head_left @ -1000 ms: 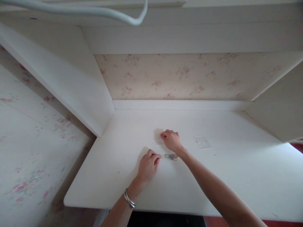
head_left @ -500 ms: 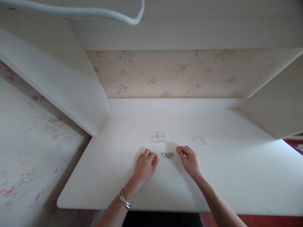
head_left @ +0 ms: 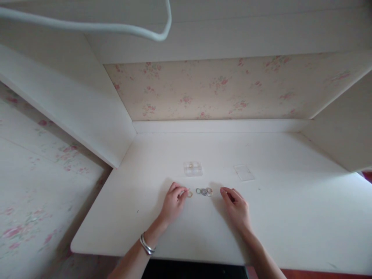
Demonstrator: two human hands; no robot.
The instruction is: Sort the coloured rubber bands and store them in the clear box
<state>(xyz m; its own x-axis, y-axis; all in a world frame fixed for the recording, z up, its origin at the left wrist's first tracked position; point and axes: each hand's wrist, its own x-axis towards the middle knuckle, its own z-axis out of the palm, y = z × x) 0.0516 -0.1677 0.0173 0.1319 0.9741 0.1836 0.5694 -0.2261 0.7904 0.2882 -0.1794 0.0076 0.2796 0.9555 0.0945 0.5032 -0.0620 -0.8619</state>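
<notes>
My left hand [head_left: 172, 201] rests low over the white desktop, thumb and fingers pinched on a gold-toned ring [head_left: 190, 193] whose loop shows past the fingertips. Just right of it, several rings lie in a short row: a greenish ring [head_left: 198, 191], a dark silver ring [head_left: 204, 192] and pinkish-gold ones [head_left: 209, 191] that touch or overlap. My right hand [head_left: 236, 205] is on the right of the row, apart from it, with thumb and fingertips closed together and nothing showing between them. Behind the rings stands a clear divided box [head_left: 193, 169], with a small gold-coloured item in one compartment.
A clear flat lid [head_left: 244, 173] lies on the white desk [head_left: 290, 217] to the right of the box. White panels enclose the desk at left and right, and a shelf overhangs the back. A white cable [head_left: 116, 28] hangs across the upper left.
My left hand has shifted slightly left, and the gold-toned ring now shows at its fingertips. My right hand has drawn a little away from the row, to the right and nearer me.
</notes>
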